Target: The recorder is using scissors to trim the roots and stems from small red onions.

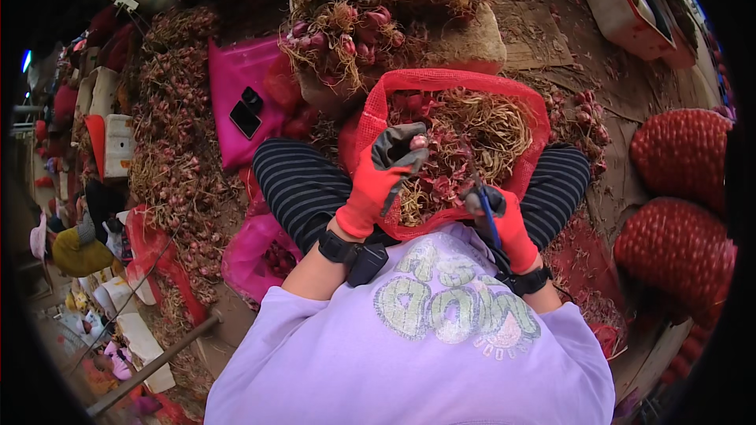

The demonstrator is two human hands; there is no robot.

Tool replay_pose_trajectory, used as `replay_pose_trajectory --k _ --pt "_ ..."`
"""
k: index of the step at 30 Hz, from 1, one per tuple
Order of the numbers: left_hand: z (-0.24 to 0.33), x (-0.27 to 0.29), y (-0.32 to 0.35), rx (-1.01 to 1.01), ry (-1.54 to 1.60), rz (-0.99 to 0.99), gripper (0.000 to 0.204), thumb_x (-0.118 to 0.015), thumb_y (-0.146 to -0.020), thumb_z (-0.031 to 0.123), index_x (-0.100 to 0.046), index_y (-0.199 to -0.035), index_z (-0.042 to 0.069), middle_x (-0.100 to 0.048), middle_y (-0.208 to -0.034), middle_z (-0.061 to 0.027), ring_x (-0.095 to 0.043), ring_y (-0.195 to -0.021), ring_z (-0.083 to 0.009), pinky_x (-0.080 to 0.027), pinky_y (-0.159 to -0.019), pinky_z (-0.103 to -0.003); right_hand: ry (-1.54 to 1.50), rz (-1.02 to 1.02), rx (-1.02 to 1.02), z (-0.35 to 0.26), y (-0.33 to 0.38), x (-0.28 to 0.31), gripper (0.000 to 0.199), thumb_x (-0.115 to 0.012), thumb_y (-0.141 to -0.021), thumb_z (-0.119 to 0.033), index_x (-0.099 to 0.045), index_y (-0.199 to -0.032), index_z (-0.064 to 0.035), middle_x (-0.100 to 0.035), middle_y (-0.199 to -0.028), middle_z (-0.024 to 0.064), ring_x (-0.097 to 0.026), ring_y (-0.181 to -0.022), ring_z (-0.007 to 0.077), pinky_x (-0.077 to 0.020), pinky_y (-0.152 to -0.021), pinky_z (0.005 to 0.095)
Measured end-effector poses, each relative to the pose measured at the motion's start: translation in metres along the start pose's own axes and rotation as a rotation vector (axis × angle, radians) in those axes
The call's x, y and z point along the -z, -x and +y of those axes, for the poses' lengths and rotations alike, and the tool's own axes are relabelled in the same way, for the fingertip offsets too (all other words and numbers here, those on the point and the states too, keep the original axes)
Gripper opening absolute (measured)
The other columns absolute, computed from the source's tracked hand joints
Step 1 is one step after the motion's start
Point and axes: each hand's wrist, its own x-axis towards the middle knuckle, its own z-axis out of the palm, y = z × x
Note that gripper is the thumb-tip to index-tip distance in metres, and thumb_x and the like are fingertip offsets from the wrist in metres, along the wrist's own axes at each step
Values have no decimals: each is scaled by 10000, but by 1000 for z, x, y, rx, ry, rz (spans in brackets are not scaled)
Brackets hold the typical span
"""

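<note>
A red mesh sack (441, 83) stands open between my knees, filled with shallots (472, 138) and their dry roots. My left hand (386, 173), in an orange and grey glove, is over the sack's near left side, its fingers pinched on a single shallot (419, 142). My right hand (504, 216), also gloved, grips a blue-handled cutter (487, 208) at the sack's near right rim. A black band with a small device (354, 256) sits on my left wrist, another black band (529, 282) on the right.
A heap of rooted shallots (370, 8) lies on a sack beyond. A pink bag (244, 102) with a dark phone (245, 119) lies left, next to a long shallot pile (173, 142). Two filled red mesh sacks (677, 212) stand right. A white box (622, 8) is at top right.
</note>
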Motion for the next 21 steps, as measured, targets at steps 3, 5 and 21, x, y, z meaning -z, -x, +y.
replay_pose_trajectory --k 3,5,21 --pt "5 3 0 86 -92 -1 352 -539 -859 4 -497 -1209 9 -575 -1010 -34 -553 -839 -87 -458 -738 -235 -486 36 -92 -5 0 -2 222 -639 -810 -119 -593 -973 26 -563 -766 -4 -506 -700 66 -435 -624 239" --pt "11 -2 2 265 1 68 357 -541 -880 67 -491 -1228 12 -584 -992 -41 -557 -873 -85 -462 -739 -237 -288 107 -51 -7 -6 -2 259 -638 -820 -123 -574 -1024 22 -579 -797 0 -495 -697 52 -425 -615 217" --pt "-2 -11 7 67 -222 -13 379 -563 -779 -79 -529 -1154 -44 -599 -1096 -86 -564 -999 -130 -443 -883 -254 -577 51 -61 -28 -61 -31 242 -629 -842 -214 -607 -909 17 -605 -681 30 -552 -520 79 -400 -432 202"
